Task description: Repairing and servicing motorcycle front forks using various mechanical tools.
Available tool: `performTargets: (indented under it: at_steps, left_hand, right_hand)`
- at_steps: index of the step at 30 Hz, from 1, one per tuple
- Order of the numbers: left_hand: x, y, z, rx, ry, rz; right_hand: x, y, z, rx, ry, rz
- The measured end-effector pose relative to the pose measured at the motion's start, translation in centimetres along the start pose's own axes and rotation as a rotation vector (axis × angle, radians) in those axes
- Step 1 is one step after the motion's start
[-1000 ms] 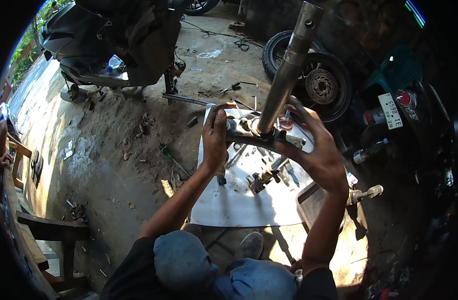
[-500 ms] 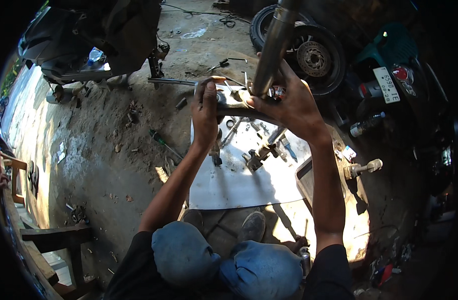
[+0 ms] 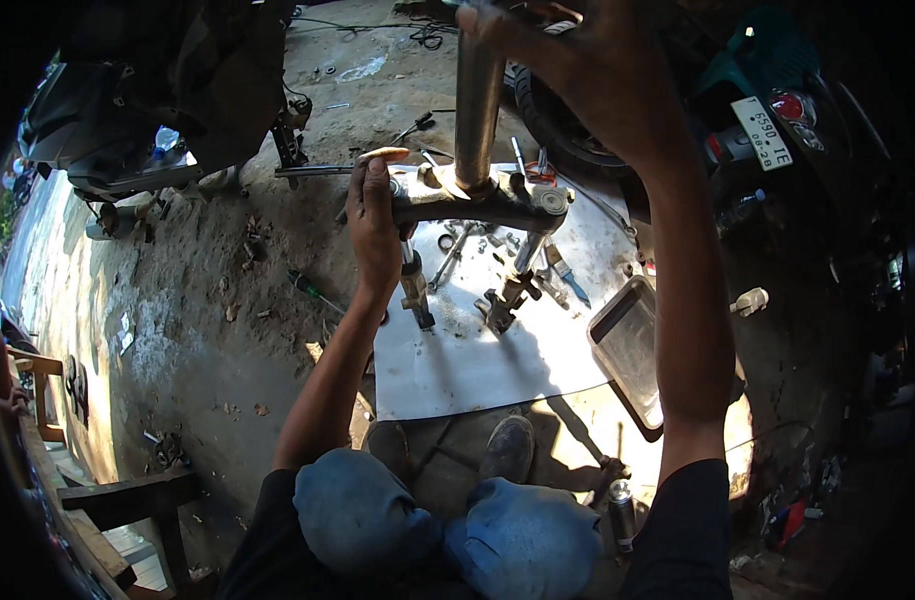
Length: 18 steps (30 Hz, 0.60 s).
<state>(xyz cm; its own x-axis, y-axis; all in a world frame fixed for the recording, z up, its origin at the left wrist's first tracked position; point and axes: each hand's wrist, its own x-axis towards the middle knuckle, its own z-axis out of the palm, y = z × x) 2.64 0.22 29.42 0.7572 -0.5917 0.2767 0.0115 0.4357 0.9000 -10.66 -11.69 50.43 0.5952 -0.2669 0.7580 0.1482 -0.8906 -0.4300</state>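
A motorcycle fork clamp (image 3: 488,208) lies across in front of me, with its metal steering stem (image 3: 475,125) rising toward the top edge. Two fork legs (image 3: 415,290) run down from the clamp over a white sheet (image 3: 448,385). My left hand (image 3: 376,225) is closed around the clamp's left end, thumb on the near side. Up at the stem's top, my right hand (image 3: 598,85) has its thumb across the metal; the picture's upper edge cuts off part of its fingers, and they appear closed there.
On the sheet lie a paintbrush (image 3: 570,277), a wrench (image 3: 450,257) and small parts. A dark tray (image 3: 633,345) sits on its right edge. A green-handled screwdriver (image 3: 306,284) lies left of it. Wheels (image 3: 568,125) and a dark motorcycle body (image 3: 168,90) stand farther off.
My right hand has left the clamp's right end and moved up to the top of the stem. The clamp and stem have shifted left, with my left hand still on them.
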Motion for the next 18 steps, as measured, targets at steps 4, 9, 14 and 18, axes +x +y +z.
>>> performTargets:
  at_steps: [4,9,14,18]
  left_hand:
    - [-0.4,-0.3,0.1,0.040,-0.006,0.009]
    - [-0.7,0.0,0.3,0.038,-0.025,0.030]
    - [-0.7,0.3,-0.4,-0.022,0.029,0.024]
    - [-1.2,1.1,0.8,-0.024,-0.014,0.021]
  right_hand:
    - [0.7,-2.2,-2.4,0.115,0.255,-0.017]
    - [-1.6,-5.4,-3.0,0.269,-0.024,0.304]
    - [-3.2,-3.9,4.6,-0.234,-0.091,0.185]
    - [-6.0,2.1,2.3,-0.031,-0.279,0.206]
